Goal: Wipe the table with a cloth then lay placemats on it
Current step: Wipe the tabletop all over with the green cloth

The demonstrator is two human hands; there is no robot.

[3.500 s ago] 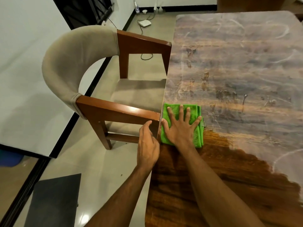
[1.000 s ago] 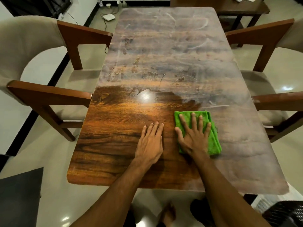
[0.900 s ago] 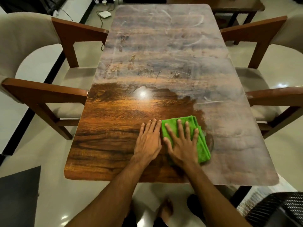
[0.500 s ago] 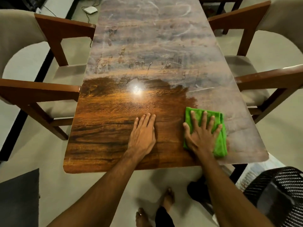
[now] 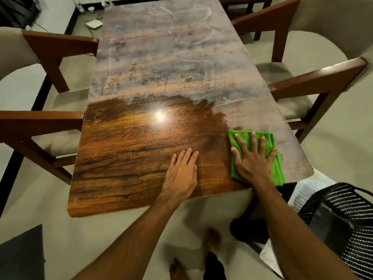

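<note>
A long wooden table point(image 5: 125, 150) fills the view. Its near part is dark and glossy, its far part dull and smeared with dust. A folded green cloth point(image 5: 276, 170) lies flat near the table's near right corner. My right hand point(image 5: 253, 158) presses on the cloth with fingers spread. My left hand point(image 5: 181, 174) rests flat on the bare glossy wood to the left of the cloth, holding nothing. No placemats are in view.
Two wooden chairs with beige upholstery flank the table, one on the left point(image 5: 46, 122) and one on the right point(image 5: 314, 81). A black mesh basket point(image 5: 343, 215) sits on the floor at right. A dark mat point(image 5: 20, 255) lies at bottom left. My bare feet stand below the table's edge.
My right hand has slid the green cloth rightwards, close to the near right corner, and the glossy patch has widened. My left hand stays flat on the table.
</note>
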